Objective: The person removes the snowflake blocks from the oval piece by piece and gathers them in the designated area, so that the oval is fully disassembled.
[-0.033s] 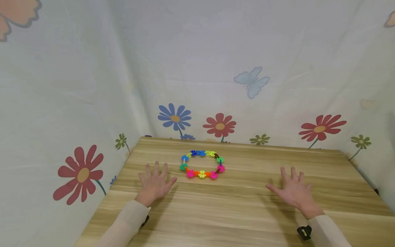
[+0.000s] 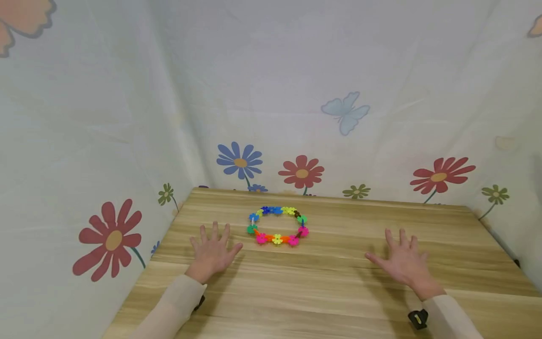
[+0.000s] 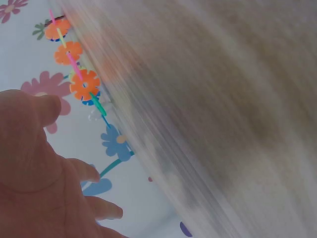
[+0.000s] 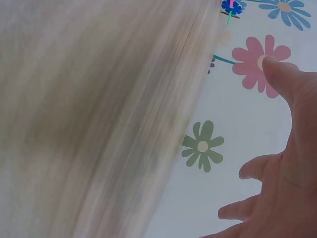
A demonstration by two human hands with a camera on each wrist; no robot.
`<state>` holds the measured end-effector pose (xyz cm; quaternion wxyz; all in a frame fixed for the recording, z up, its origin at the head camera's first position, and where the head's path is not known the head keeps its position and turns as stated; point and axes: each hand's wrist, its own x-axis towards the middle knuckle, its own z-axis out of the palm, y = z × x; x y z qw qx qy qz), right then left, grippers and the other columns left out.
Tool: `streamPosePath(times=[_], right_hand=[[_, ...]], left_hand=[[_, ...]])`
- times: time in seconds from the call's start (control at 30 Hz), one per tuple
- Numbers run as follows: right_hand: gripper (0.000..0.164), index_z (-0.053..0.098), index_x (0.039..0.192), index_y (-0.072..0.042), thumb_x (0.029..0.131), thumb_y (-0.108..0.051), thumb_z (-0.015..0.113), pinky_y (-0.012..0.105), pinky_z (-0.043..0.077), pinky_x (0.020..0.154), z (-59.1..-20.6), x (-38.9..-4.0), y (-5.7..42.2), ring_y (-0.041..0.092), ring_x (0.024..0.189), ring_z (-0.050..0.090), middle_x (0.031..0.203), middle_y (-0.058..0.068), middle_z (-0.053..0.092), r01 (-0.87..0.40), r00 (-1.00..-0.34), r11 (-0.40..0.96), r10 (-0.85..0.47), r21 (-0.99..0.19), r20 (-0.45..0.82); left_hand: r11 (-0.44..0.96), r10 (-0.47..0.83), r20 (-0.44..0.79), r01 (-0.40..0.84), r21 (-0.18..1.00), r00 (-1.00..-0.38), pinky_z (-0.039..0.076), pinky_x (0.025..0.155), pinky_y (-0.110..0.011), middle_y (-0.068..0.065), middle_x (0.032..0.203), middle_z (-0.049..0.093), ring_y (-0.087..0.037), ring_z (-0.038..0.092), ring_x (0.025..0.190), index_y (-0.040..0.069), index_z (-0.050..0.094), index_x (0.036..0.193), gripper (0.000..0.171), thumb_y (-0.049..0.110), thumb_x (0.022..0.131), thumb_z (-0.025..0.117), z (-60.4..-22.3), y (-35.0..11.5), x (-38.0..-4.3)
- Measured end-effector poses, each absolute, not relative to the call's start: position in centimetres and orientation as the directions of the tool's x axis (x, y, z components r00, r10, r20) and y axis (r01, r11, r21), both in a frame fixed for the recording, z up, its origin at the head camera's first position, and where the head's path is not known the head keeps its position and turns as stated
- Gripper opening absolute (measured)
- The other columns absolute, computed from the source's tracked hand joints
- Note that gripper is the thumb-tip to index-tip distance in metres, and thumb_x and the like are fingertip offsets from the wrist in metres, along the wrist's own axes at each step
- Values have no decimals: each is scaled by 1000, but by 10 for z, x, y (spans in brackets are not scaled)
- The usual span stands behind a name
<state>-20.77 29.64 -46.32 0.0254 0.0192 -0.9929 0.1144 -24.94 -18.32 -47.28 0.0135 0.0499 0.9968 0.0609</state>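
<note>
A closed ring of interlocking flower-shaped plastic discs (image 2: 277, 239) lies on the wooden table, left of its middle in the head view. Its pieces are pink, yellow, orange, green, blue and brown. My left hand (image 2: 213, 252), fingers spread, is just to the left and near side of the ring and holds nothing. Farther off to the right, my right hand (image 2: 404, 261) is also spread and holds nothing. In the left wrist view, orange discs (image 3: 84, 85) of the ring show beyond the thumb. A blue disc (image 4: 232, 6) appears at the top of the right wrist view.
The wood-grained table (image 2: 313, 292) reaches back to a pale cloth (image 2: 271, 94) printed with flowers and a butterfly. The cloth also hangs along the left side. A black wrist strap piece (image 2: 418, 319) sits at the right cuff.
</note>
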Motion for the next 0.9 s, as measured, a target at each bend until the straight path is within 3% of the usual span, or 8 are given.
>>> streamPosePath(times=[0.73,0.9], right_hand=[[100,27,144,5,83,-71,47,84,7,80,-469,-209,291,69,122,10,141,43,14,-46,-998,972,-36,-232,49],[99,27,144,5,84,-71,46,84,12,79,-467,-211,289,69,121,12,141,43,15,-57,-997,976,-46,-212,59]], left_hand=[[990,105,-20,103,100,-994,1,94,-77,-26,151,16,-57,5,133,12,28,149,72,59,95,36,-471,-184,-241],[987,113,-23,109,118,-993,0,94,-76,-25,152,14,-57,2,133,13,27,150,73,60,94,35,-470,-182,-243]])
